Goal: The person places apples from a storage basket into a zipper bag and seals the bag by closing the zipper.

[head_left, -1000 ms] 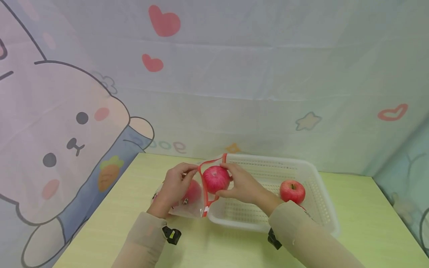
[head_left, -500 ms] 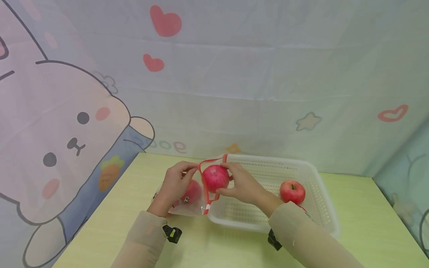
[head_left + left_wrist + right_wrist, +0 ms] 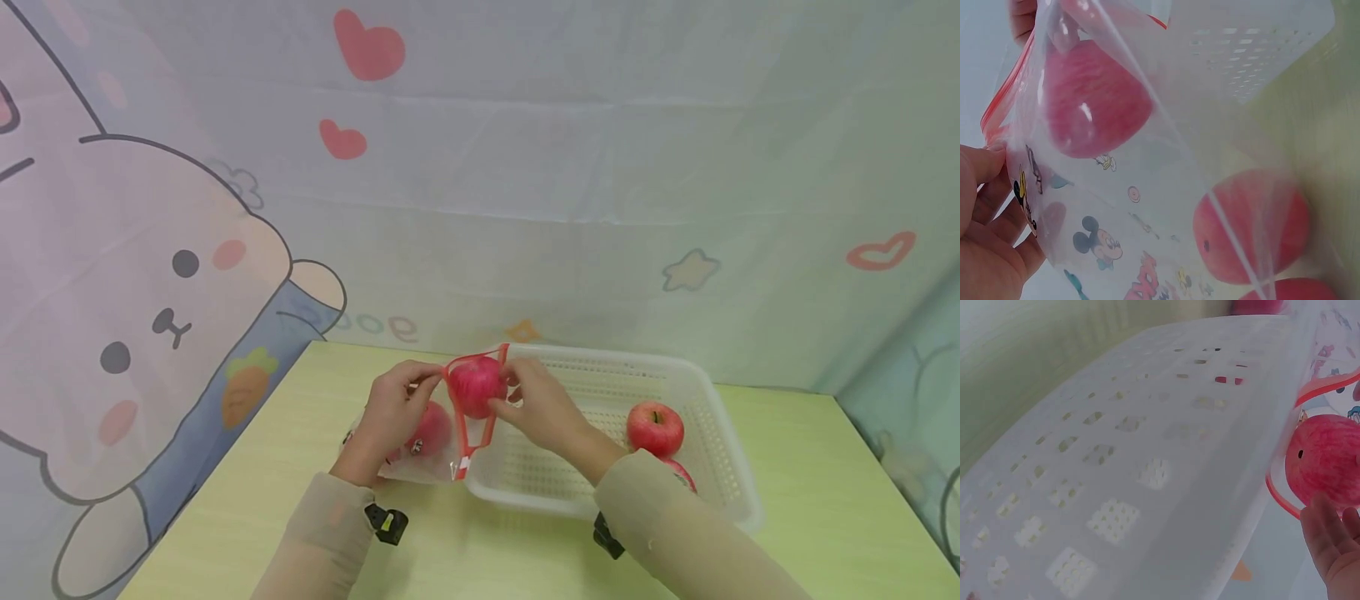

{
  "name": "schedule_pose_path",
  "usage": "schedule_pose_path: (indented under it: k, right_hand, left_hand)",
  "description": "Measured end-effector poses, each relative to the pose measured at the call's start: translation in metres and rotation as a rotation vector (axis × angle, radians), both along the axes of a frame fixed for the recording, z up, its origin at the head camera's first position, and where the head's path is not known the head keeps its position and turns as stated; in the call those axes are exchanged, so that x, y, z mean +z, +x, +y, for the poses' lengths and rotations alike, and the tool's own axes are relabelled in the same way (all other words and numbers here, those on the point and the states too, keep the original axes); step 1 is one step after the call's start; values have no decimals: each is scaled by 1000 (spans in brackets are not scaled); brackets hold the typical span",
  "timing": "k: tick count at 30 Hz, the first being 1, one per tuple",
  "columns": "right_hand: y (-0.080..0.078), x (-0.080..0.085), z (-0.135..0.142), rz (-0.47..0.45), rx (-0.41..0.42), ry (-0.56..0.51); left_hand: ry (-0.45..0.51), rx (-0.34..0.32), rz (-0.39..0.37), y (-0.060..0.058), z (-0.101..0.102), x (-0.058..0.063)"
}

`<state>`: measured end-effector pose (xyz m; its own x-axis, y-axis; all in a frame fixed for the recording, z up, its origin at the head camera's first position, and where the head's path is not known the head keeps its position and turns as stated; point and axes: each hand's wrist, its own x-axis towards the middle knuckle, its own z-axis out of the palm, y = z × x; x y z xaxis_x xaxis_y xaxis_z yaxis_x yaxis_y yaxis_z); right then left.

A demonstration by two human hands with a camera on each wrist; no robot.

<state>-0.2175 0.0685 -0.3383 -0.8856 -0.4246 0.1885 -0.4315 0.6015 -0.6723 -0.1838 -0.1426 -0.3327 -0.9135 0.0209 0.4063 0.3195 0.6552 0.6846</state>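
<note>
My left hand (image 3: 393, 412) pinches the red-edged rim of a clear plastic bag (image 3: 1166, 250) printed with cartoon figures. At the bag's mouth, my right hand (image 3: 546, 408) holds a red apple (image 3: 476, 386) from its right side, thumb below and fingers above. That apple (image 3: 1094, 103) shows through the plastic in the left wrist view. Lower in the bag lie another apple (image 3: 1250, 225) and part of a third red one (image 3: 1297, 290). In the right wrist view the red rim surrounds the held apple (image 3: 1325, 459), and some fingers are cut off by the frame.
A white perforated basket (image 3: 738, 467) stands right of the bag, its wall close beside the bag's mouth. Inside are a red apple (image 3: 655, 427) and a second one (image 3: 681, 473), partly behind my right sleeve. A printed cloth (image 3: 570, 167) hangs behind the pale table (image 3: 795, 467).
My right hand has moved the apple slightly left and farther back, deeper into the bag's mouth. The left hand has stayed almost still. More of the basket's second apple shows beside my sleeve.
</note>
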Motion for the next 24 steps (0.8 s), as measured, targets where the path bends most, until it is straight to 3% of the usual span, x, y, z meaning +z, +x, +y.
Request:
schedule_pose_path:
  k: [8,24]
  right_hand:
    - [3,1,-3,71,55,42]
    - [4,-4,4,123,132,95]
  left_hand:
    - [-5,1,16,0,1,2]
    - [-3,-2,30,-1,1,3]
